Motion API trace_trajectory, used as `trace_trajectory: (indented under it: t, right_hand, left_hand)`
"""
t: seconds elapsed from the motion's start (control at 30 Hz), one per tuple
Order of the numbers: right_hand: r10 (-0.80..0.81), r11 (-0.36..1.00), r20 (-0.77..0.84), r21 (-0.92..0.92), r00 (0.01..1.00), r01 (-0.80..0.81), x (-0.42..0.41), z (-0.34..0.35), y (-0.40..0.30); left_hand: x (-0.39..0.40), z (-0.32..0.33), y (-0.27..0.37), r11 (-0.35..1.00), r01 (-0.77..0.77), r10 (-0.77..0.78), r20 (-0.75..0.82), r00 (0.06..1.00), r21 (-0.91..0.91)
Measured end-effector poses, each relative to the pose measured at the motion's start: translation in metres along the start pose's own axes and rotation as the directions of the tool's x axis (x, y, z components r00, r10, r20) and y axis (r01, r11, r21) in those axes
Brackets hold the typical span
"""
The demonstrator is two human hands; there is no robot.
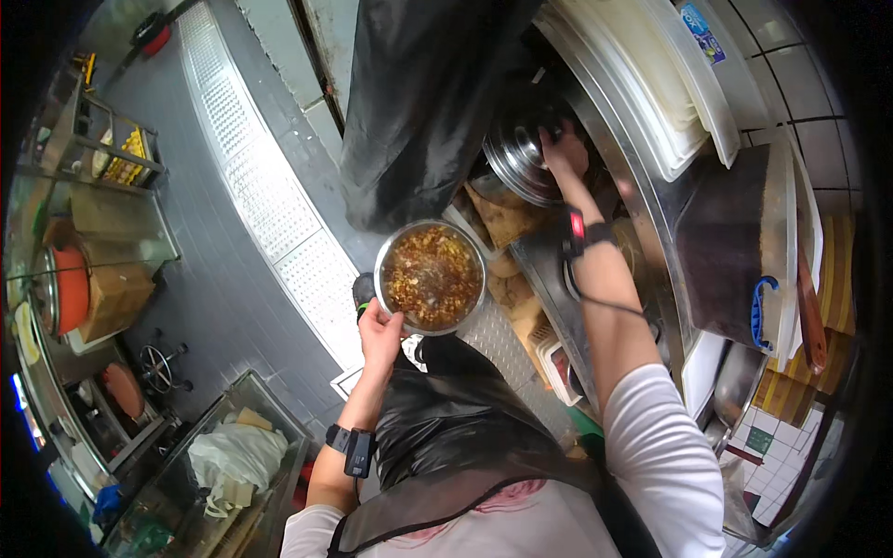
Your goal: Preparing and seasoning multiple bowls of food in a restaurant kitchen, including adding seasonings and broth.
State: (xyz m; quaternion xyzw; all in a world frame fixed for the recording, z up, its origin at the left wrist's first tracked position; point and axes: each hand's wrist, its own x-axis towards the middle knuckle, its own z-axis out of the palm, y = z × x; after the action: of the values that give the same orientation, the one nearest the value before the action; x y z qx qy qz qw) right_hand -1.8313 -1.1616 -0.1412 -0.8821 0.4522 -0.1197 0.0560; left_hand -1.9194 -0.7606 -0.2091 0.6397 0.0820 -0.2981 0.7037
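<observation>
My left hand (380,335) pinches the near rim of a round stainless steel bowl (481,296) between thumb and fingers. Inside the bowl is a chopped brown and yellowish food mix (432,275) in dark liquid. Out to the right, my right hand (566,153) grips a shiny metal lid (520,164) by what looks like a dark knob, partly hidden by the fingers. The lid is tilted over a shadowed spot beside the steel counter. Both my wrists wear black strapped devices.
A large glossy black sheet or apron (425,118) hangs just beyond the bowl. At right, a steel counter (649,202) carries stacked white trays (642,77) and a dark-filled tub (725,244). A perforated metal drain cover (258,188) crosses the floor. Lower left stands a bin (244,390) holding bags.
</observation>
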Motion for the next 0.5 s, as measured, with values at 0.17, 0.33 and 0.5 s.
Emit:
trace_trajectory:
  t: [0.17,0.33,0.5]
  right_hand:
    - [-0.139,0.990,-0.005,-0.001,0.990,0.139,-0.007,-0.024,-0.024]
    - [-0.300,0.954,-0.050,-0.034,0.953,0.299,-0.055,-0.058,-0.004]
    - [-0.205,0.955,-0.068,0.206,0.976,0.215,-0.092,-0.077,0.043]
  left_hand:
    - [0.006,-0.003,-0.002,0.999,0.002,-0.004,-0.051,0.999,-0.049]
    - [0.010,-0.007,-0.010,0.999,0.002,-0.004,-0.029,1.000,-0.052]
    - [0.012,-0.008,-0.021,0.999,-0.023,0.023,-0.012,1.000,-0.028]
